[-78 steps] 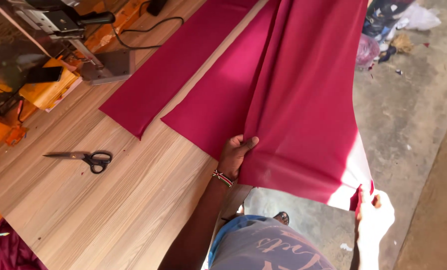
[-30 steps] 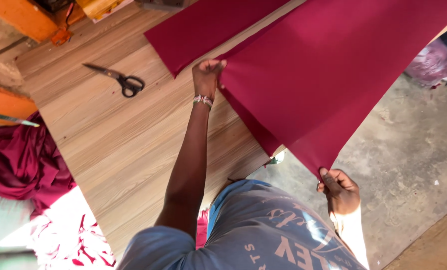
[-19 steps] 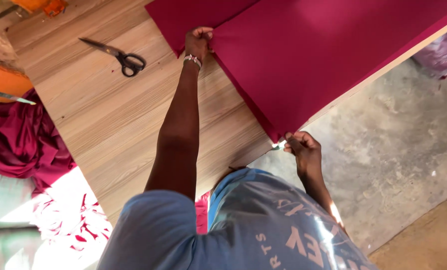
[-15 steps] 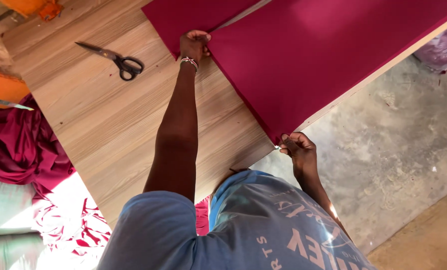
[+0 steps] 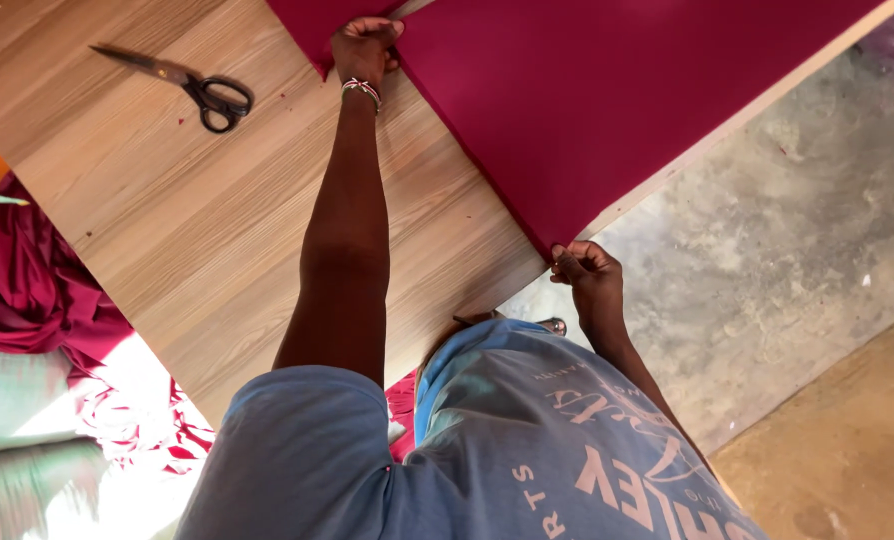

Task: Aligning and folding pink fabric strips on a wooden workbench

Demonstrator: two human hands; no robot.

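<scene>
A large sheet of crimson fabric (image 5: 607, 100) lies flat over the far right part of a light wooden table (image 5: 207, 230). My left hand (image 5: 365, 48) is stretched out far across the table and pinches the fabric's far left corner. My right hand (image 5: 589, 275) grips the near corner of the same sheet at the table's right edge. A second strip of crimson fabric (image 5: 307, 22) lies just beyond my left hand. Black-handled scissors (image 5: 182, 85) rest on the wood to the left of my left arm.
Crumpled crimson and pale cloth (image 5: 37, 330) lies heaped below the table's left edge. A grey concrete floor (image 5: 787, 250) runs along the right, with a tan patch at the lower right. My grey-blue shirt fills the bottom of the view.
The fabric, earlier held up and hanging off the table, now lies flat. My left hand slid further away along the table and my right hand rose to the table's edge.
</scene>
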